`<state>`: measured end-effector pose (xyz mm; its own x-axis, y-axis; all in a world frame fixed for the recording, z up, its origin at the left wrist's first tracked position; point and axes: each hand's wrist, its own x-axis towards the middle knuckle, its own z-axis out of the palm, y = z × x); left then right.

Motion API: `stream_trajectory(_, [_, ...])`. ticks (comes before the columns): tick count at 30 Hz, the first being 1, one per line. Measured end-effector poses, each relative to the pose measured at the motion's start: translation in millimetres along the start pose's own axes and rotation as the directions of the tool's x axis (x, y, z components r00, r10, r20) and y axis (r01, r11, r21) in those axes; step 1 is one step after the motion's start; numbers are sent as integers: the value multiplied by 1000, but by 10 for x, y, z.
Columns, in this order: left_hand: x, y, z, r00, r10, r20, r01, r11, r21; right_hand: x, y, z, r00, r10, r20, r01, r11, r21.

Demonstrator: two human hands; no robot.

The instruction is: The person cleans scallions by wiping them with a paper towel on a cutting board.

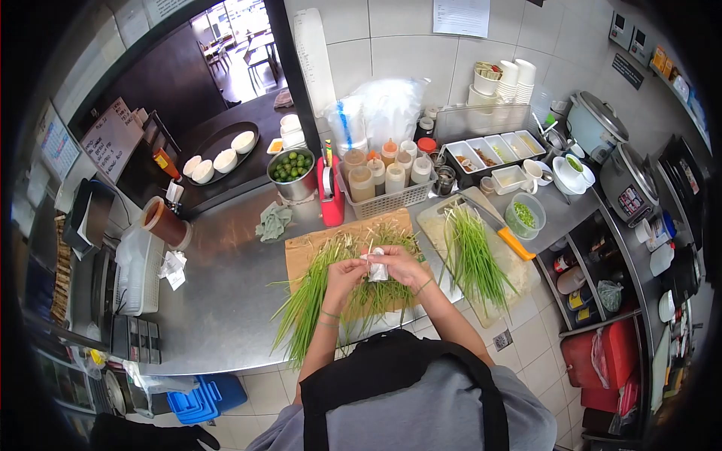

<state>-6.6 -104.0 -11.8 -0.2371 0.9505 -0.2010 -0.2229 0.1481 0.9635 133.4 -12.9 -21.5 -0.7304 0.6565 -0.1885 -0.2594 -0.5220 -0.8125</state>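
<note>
Wad (pixel 379 267), white and crumpled: being held between both hands, above the stalks on the brown paper; not showing clearly whether paper, cloth or plastic.

Left hand (pixel 349 273): pinching, thumb and fingertips together, clamping on the wad's left edge.

Right hand (pixel 406 266): curling in from the right, fingers clamping on the wad; probably sharing the hold because of so small and soft a piece.

Green stalks (pixel 307 301): spreading in a loose layer, root ends lying toward the wall, leaf ends pointing toward the body.

Brown paper (pixel 298 255): lying under the stalks, presumably catching soil and loose bits and sparing the steel counter (pixel 218 301).

Cutting board (pixel 523 279): bearing a second bunch (pixel 475 252), tidier and more aligned, perhaps being set apart from the loose layer.

Knife (pixel 517 245): resting along the board's right side, orange handle turning toward the body, presumably for easy reach.

Tub (pixel 535 227): containing chopped greens, standing just beside the knife.

Basket (pixel 398 201): holding squeeze bottles (pixel 362 184) upright, likely against tipping; showing no readable labels.

Writing: appearing on whiteboard (pixel 113 144), wall sheet (pixel 460 16) and dark sign (pixel 627 71), all proving too small to read. Brands: none showing legibly.
</note>
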Motion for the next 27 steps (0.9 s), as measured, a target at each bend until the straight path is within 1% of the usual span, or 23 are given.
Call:
stream_trajectory(1, [17,-35,0,1000,27,12,-28,999,43,-35,-19,22,1000,-4,14,4,1000,-2])
stream_trajectory(4, [54,-120,10,995,90,44,-94,989,111,-50,-77,5,1000,11,-23,-10,999,40])
stream_trajectory(7, [64,-178,44,989,131,69,-142,972,189,-28,-64,-59,996,-21,-91,18,999,-31])
stream_trajectory(10, [49,-164,21,992,97,82,-110,980,167,15,-109,-134,987,-27,-157,28,1000,8])
stream_trajectory(13, [-28,-118,-11,989,64,132,-84,985,148,33,-257,-198,968,-93,-235,113,991,74])
stream_trajectory(14, [-53,-86,-12,991,36,131,-50,994,100,62,-307,-244,960,-126,-249,143,989,49])
stream_trajectory(16, [-109,-2,-14,991,-21,132,20,1000,7,51,-404,-272,951,-200,-237,195,980,-43])
stream_trajectory(17, [-108,29,-23,993,-21,113,20,1000,5,44,-420,-272,945,-235,-229,221,971,-88])
stream_trajectory(18, [-90,65,-27,995,-21,94,21,1000,1,41,-400,-252,941,-255,-223,219,960,-175])
stream_trajectory(21, [22,118,-6,1000,17,21,-17,999,-36,-22,-273,-127,985,-113,-130,63,938,-342])
stream_trajectory(22, [59,134,6,999,34,-6,-35,998,-50,-22,-207,-98,997,-63,-38,46,940,-337])
stream_trajectory(25, [157,224,47,995,90,48,-86,993,-79,4,-84,-28,993,19,116,18,950,-311])
stream_trajectory(27, [224,203,32,995,100,10,-98,988,-121,10,-45,3,997,-24,67,42,955,-294])
